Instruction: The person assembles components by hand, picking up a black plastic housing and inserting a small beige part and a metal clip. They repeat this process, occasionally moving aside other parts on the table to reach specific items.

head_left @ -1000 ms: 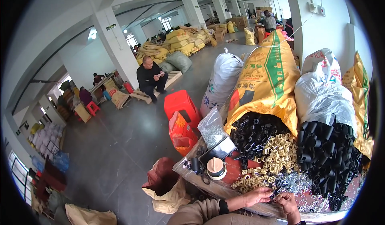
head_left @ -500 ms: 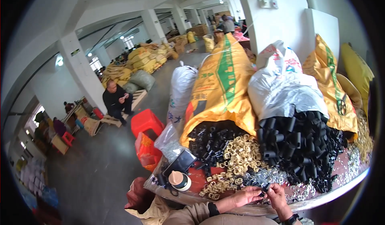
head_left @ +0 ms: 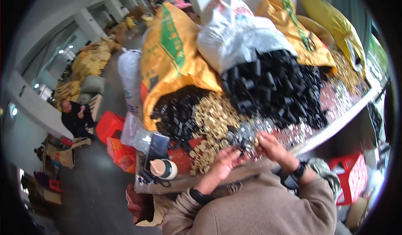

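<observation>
Silvery metal bits (head_left: 247, 136) sit pinched in my right hand (head_left: 270, 147); my left hand (head_left: 224, 161), curled, steadies them for fitting.

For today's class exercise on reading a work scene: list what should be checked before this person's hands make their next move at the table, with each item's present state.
1. Both hands over the work: ok. The left hand and right hand meet over the small silver parts.
2. What the fingers pinch: cannot tell, too small and blurred.
3. Brass pieces within reach: ok, heaped just beyond the left hand.
4. Black tubes staying put: cannot tell; they spill from a white sack toward the hands.
5. Bottle clear of the hands: ok, lying near the table edge, left of them.
</observation>
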Demonstrator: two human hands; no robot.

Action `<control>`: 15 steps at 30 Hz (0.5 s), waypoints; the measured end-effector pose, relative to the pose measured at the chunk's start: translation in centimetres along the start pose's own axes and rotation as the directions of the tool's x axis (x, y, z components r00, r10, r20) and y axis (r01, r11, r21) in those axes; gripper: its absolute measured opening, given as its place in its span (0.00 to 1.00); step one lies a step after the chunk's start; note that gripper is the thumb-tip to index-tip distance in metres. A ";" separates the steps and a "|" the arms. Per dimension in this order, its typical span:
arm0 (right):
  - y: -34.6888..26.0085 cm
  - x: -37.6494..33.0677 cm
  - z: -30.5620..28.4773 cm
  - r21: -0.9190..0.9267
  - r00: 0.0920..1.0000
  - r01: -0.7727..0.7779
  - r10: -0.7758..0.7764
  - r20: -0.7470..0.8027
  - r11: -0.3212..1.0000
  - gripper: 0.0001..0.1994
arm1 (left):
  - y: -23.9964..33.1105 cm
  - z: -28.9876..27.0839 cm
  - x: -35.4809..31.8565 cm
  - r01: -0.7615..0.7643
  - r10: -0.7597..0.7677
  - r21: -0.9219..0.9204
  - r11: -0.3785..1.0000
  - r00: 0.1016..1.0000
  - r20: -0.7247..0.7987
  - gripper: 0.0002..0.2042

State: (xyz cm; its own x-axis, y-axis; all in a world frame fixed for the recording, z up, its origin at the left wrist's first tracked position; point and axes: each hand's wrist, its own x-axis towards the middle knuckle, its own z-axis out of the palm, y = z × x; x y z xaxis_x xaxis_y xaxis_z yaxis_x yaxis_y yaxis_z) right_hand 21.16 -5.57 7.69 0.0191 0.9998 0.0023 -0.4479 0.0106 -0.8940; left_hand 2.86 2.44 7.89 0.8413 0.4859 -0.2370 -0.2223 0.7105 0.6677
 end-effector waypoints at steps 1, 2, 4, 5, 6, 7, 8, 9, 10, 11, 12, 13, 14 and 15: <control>-0.7 -0.2 0.6 -0.002 1.000 -0.023 0.023 -0.018 1.000 0.10 | 0.3 0.3 -0.3 0.047 -0.047 -0.023 0.999 0.999 0.006 0.12; -1.1 0.0 1.3 -0.004 0.999 -0.049 0.048 -0.017 0.999 0.10 | 0.7 0.2 -0.5 0.011 -0.011 0.009 1.000 1.000 0.023 0.12; -1.6 0.0 1.9 -0.035 0.999 -0.041 0.040 -0.032 0.999 0.10 | 0.6 0.2 -0.3 0.007 -0.008 0.030 1.000 0.998 0.055 0.12; -1.7 0.1 1.9 -0.075 1.000 -0.015 0.015 -0.001 0.997 0.10 | 0.6 0.1 -0.1 0.019 -0.021 0.056 0.998 0.999 0.041 0.13; -1.6 0.1 1.7 -0.071 0.999 -0.028 0.027 -0.020 0.997 0.10 | 0.5 0.0 0.2 0.028 -0.030 0.083 0.996 0.999 0.025 0.13; -1.4 0.1 1.4 -0.129 1.000 -0.017 0.018 0.003 0.991 0.10 | 0.5 0.0 0.4 0.034 -0.035 0.111 0.993 0.999 0.010 0.13; -1.2 0.1 1.2 -0.185 0.999 -0.006 0.012 0.031 0.983 0.10 | 0.4 0.0 0.6 0.047 -0.047 0.101 0.994 0.999 0.005 0.13; -1.0 0.2 1.1 -0.239 0.998 0.008 0.008 0.064 0.971 0.10 | 0.5 0.0 0.7 0.059 -0.061 0.100 0.993 0.998 0.019 0.13; -1.0 0.3 1.1 -0.235 0.998 -0.003 0.018 0.059 0.972 0.10 | 0.5 0.1 0.9 0.069 -0.073 0.101 0.993 0.997 0.033 0.13; -1.1 0.5 1.2 -0.253 0.999 -0.005 0.016 0.044 0.967 0.10 | 0.6 0.1 1.0 0.077 -0.082 0.102 0.992 0.996 0.046 0.13; -1.3 0.6 1.4 -0.271 0.999 -0.005 0.014 0.030 0.963 0.10 | 0.5 0.0 1.0 0.082 -0.086 0.097 0.992 0.996 0.040 0.13; -1.2 0.8 1.5 -0.288 1.000 -0.004 0.010 0.018 0.958 0.11 | 0.5 -0.1 1.0 0.084 -0.087 0.094 0.992 0.996 0.034 0.13; -1.0 0.9 1.5 -0.284 1.000 -0.009 0.016 0.020 0.959 0.11 | 0.5 -0.2 1.1 0.085 -0.088 0.091 0.992 0.996 0.029 0.13; -0.9 1.1 1.5 -0.316 1.000 -0.016 0.020 0.009 0.949 0.11 | 0.5 -0.3 1.1 0.085 -0.088 0.089 0.992 0.996 0.023 0.13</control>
State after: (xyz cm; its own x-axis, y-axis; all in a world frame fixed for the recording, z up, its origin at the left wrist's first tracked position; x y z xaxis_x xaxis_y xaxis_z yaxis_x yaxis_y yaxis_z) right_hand 20.26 -4.45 9.11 0.0019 0.9999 -0.0111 -0.1430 -0.0107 -0.9897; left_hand 3.48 3.50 7.73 0.8685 0.4101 -0.2784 -0.1050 0.7012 0.7052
